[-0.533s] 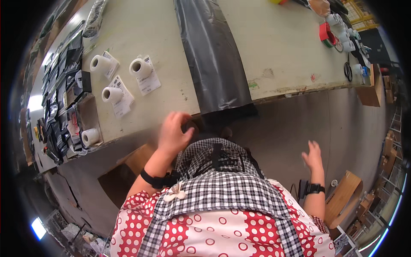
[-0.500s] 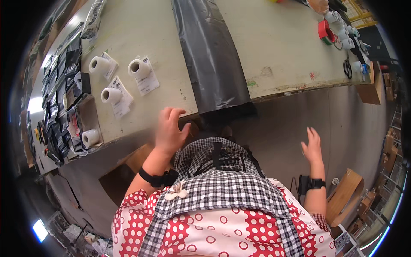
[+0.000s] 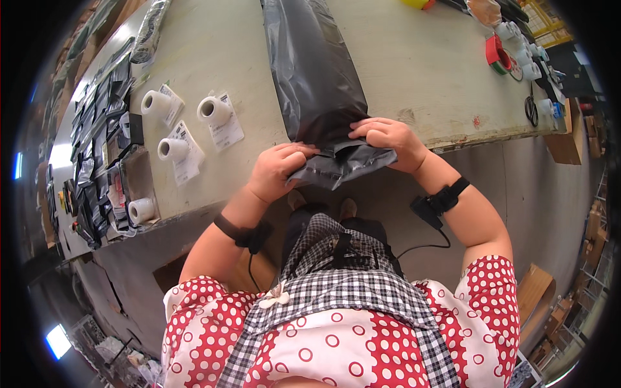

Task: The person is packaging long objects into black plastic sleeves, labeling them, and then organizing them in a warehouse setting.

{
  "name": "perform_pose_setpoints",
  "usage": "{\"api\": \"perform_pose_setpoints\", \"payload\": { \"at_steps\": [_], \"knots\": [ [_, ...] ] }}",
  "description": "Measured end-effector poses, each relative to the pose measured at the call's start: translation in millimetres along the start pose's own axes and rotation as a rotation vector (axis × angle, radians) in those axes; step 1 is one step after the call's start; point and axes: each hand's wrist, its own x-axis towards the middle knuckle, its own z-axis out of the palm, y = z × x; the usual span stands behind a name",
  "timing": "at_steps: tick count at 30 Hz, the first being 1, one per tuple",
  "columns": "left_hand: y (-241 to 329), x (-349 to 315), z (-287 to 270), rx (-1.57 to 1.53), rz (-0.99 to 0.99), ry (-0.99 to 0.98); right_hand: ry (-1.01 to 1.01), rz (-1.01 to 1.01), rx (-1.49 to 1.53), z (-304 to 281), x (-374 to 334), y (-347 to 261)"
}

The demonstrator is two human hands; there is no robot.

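Note:
A long black plastic bag point(image 3: 314, 71) lies across the worktable, running from the far edge to the near edge in front of me. At its near end the mouth is bunched and hangs slightly over the table edge. My left hand point(image 3: 280, 167) grips the left side of that end, fingers curled onto the plastic. On the opposite side my right hand point(image 3: 393, 142) pinches the bag's right corner, its fingertips partly hidden in the folds. Whether anything fills the bag cannot be made out.
Left of the bag, several white label rolls point(image 3: 173, 150) stand on the worktable point(image 3: 414, 77). Dark packets point(image 3: 107, 123) are heaped at the far left. A red tape dispenser point(image 3: 497, 55) and more white rolls point(image 3: 527, 55) sit at the right. Cardboard point(image 3: 535, 294) stands on the floor.
Both hands have moved to the bag's near end and taken hold of it, the right coming in from beside my body. The bag's mouth is now lifted and creased.

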Motion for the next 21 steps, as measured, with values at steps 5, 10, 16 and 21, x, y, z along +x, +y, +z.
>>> {"api": "perform_pose_setpoints", "payload": {
  "at_steps": [5, 10, 16, 21],
  "knots": [
    [55, -40, 4, -0.328, -0.225, 0.046, 0.170, 0.159, 0.424, 5, -35, -54],
    [95, -71, 39, -0.359, -0.359, 0.342, 0.504, 0.511, 0.620, 44, -73, -125],
    [93, -90, 70, -0.886, -1.030, 0.490, 0.591, 1.047, 0.649, 63, -79, -129],
    [72, -94, 105, -0.819, -1.193, 0.479, 0.439, 1.112, 0.661, 92, -82, -112]
  ]
}}
